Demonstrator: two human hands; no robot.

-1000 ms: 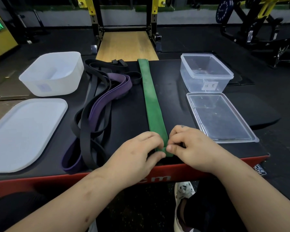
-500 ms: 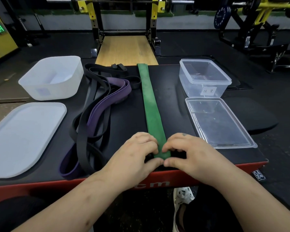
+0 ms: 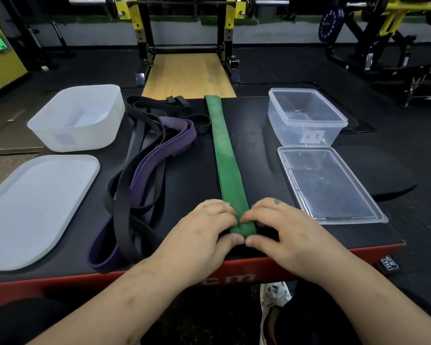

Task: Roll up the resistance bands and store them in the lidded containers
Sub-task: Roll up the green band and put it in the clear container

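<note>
Now green band (image 3: 225,155) near end pinched between both hands' fingers (image 3: 230,215).

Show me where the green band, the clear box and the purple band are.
green band (image 3: 225,155), head view, middle of the flat strip.
clear box (image 3: 289,133), head view, front wall beside the label.
purple band (image 3: 177,127), head view, far looped end.

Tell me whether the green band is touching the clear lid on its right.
Apart. The head view shows a plain strip of bare black tabletop between the green band and the clear lid along their whole length.
</note>
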